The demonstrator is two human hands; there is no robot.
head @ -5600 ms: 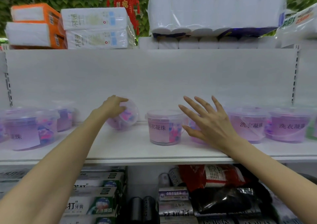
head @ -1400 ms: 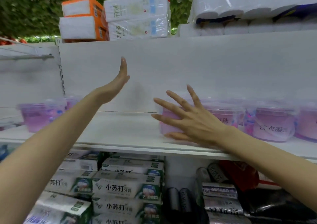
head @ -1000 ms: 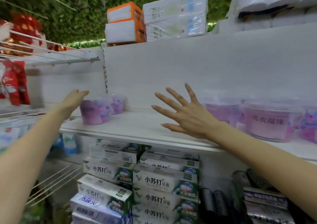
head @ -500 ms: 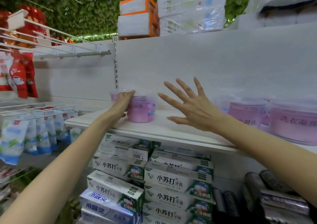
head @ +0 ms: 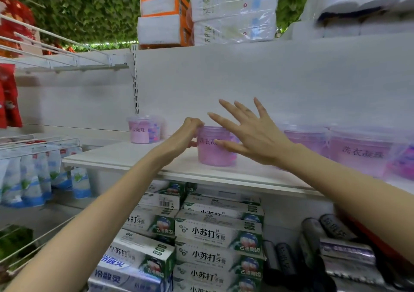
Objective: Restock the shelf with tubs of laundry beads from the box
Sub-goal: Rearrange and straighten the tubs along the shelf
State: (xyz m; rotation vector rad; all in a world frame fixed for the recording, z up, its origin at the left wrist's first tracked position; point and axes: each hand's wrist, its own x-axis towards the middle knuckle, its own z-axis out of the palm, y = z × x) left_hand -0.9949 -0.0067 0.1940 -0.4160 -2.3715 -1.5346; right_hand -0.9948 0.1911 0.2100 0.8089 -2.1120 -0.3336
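Left hand curled — right hand splayed

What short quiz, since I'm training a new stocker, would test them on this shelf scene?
1. True or false: the left hand grips a tub standing upright on the shelf.
2. The right hand is: A) spread open; B) holding a box; C) curled round a lid.
3. Fill in: the stacked boxes below the shelf hold ____.
Key: 1 true; 2 A; 3 toothpaste.
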